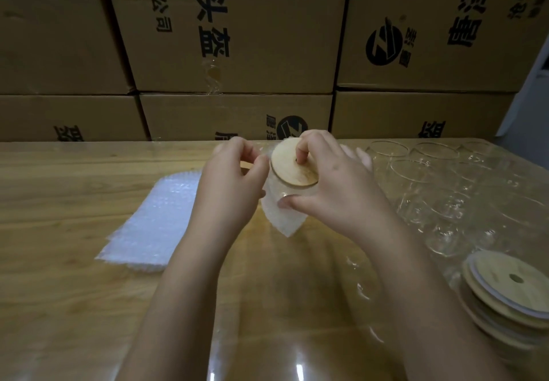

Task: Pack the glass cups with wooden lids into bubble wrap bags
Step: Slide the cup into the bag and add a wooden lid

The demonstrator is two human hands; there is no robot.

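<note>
Cardboard boxes [237, 38] back the wooden surface [74, 178], above which the glass cup [285, 192] tilts, wooden lid [289, 168] toward the person, base down in the bubble wrap bag [285, 221]. The left hand [234, 178] pinches the bag's mouth (just beside the lid); the right hand [332, 184] grips the cup, fingertip on the lid, likely to push it deeper.

Dim warm light, glare on table [297, 351], soft blur, curved edges
</note>
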